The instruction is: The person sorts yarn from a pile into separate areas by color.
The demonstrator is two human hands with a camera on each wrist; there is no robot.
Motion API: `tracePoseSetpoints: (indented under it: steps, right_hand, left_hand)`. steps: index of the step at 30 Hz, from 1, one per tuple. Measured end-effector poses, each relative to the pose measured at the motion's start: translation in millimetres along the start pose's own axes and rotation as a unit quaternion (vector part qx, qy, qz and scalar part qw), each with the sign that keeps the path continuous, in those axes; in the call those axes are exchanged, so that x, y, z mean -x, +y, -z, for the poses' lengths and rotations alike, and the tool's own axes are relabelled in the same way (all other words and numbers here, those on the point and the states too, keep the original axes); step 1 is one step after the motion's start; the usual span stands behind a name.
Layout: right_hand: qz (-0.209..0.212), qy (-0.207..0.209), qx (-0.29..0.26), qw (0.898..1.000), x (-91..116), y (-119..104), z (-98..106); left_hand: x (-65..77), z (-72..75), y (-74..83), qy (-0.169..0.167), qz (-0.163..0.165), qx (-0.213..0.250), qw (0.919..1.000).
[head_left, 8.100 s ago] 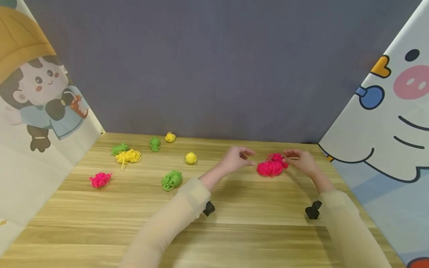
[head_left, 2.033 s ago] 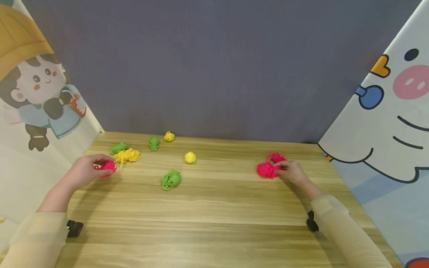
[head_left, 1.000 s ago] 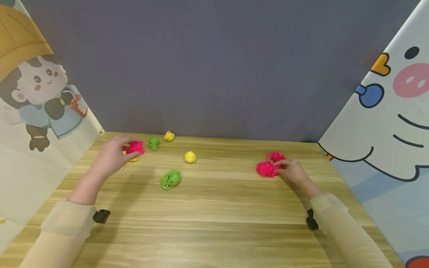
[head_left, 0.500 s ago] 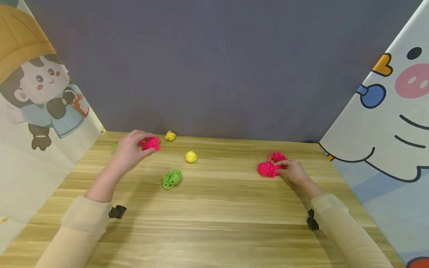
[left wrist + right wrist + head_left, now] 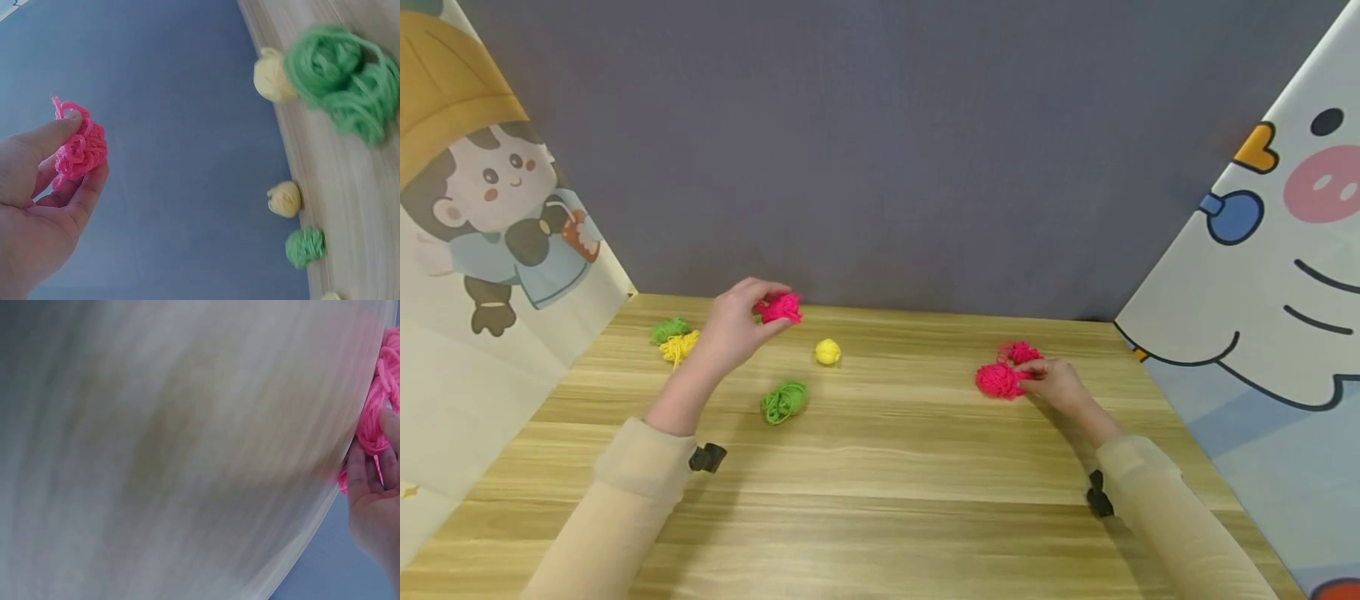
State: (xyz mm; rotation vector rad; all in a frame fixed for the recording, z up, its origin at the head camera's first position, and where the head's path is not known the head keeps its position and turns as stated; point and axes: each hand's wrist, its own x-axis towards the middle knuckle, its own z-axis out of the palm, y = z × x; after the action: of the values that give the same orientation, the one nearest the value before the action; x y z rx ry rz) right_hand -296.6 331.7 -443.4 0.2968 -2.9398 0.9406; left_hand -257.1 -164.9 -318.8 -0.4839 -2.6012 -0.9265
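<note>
My left hand [image 5: 733,329] pinches a small pink yarn ball [image 5: 781,308] between thumb and fingers, lifted above the back of the table. In the left wrist view this pink yarn ball [image 5: 84,150] has loose loops sticking out. At the right, my right hand [image 5: 1060,387] grips the near edge of a larger pink yarn ball [image 5: 997,380] on the table. A second pink yarn ball [image 5: 1019,352] lies just behind it. The right wrist view catches the larger pink yarn ball [image 5: 378,394] at its edge, thumb against it and fingers below.
A green yarn ball [image 5: 785,403] and a round yellow yarn ball [image 5: 827,352] lie mid-left on the wooden table [image 5: 887,533]. Further left sit another green ball [image 5: 668,330] and a loose yellow bundle [image 5: 677,348]. A grey panel [image 5: 880,167] closes the back.
The left hand left the right-hand pink balls, picked up the pink ball at far left and carried it right and back. The right hand came in onto the larger pink ball and stayed.
</note>
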Motion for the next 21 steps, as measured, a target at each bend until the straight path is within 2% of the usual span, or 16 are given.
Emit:
tracePoseSetpoints:
  steps: [9, 21]
  right_hand:
    - [0.006, 0.004, 0.01, 1.0, -1, 0, 1]
    - [0.003, 0.002, 0.011, 1.0, 0, -2, 1]
  left_hand:
    - [-12.0, -17.4, 21.7, -0.002, -0.024, 0.033, 0.9992]
    - [-24.1, -44.5, 42.6, 0.019, -0.056, 0.075, 0.9954]
